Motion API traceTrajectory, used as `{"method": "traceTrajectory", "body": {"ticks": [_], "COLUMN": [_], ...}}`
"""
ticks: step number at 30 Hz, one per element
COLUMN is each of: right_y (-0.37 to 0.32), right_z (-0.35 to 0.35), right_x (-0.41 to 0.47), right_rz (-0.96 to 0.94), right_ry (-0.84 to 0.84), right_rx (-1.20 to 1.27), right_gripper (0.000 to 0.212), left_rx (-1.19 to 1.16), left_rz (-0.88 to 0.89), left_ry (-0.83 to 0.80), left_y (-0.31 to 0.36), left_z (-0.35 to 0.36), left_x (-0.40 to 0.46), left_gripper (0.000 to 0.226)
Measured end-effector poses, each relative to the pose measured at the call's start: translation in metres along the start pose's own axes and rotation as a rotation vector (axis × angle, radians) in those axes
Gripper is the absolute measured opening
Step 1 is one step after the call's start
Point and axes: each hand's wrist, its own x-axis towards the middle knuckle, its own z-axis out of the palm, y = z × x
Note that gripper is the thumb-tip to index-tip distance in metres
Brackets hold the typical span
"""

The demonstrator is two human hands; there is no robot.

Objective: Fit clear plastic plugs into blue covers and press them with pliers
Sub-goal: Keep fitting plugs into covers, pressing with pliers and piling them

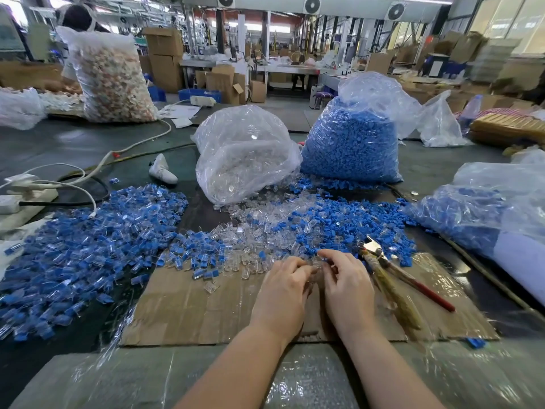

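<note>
Hands: left (283, 286) + right (343, 278) pinch clear plug (317, 265) | plug blurred, mostly hidden

Bright, even workshop light, wide-angle view

Windows (501, 22) at right blow out; glare streaks the plastic-wrapped tabletop (309, 379); edges bend and smear, shadows soft.

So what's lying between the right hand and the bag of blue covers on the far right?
In the head view, the pliers lie on the cardboard just beside the right hand; beyond them, dark table up to the bag of blue covers.
</note>
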Motion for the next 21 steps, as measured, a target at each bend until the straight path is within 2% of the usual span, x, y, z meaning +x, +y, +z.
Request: {"method": "traceTrajectory", "body": {"ticks": [3,6,9,13,17,21], "right_y": [0.0009,0.0013,0.002,0.0026,0.0033,0.0028], "right_z": [-0.0006,-0.0012,-0.002,-0.0016,-0.002,-0.0028], "right_x": [-0.0023,-0.0037,-0.0039,-0.0043,-0.0046,-0.0049], "right_rz": [-0.028,-0.027,0.017,0.034,0.027,0.01], "right_ry": [-0.004,0.006,0.041,0.046,0.024,0.028], "right_rx": [0.014,0.043,0.078,0.095,0.086,0.092], "right_gripper": [0.016,0.011,0.012,0.014,0.013,0.01], "left_rx": [-0.02,-0.011,0.049,0.06,-0.018,-0.131], "left_rz": [-0.036,-0.049,-0.007,0.001,0.016,-0.112], "left_ry": [0.042,0.067,0.006,-0.016,0.045,0.181], "left_y": [-0.0013,-0.001,0.0004,0.0002,0.0018,0.0018], "left_z": [-0.0015,-0.002,-0.0009,-0.0012,-0.0038,-0.0085], "left_x": [-0.0014,-0.0031,-0.0038,-0.0029,-0.0026,-0.0036], "left_gripper": [0.024,0.032,0.04,0.034,0.02,0.015]}}
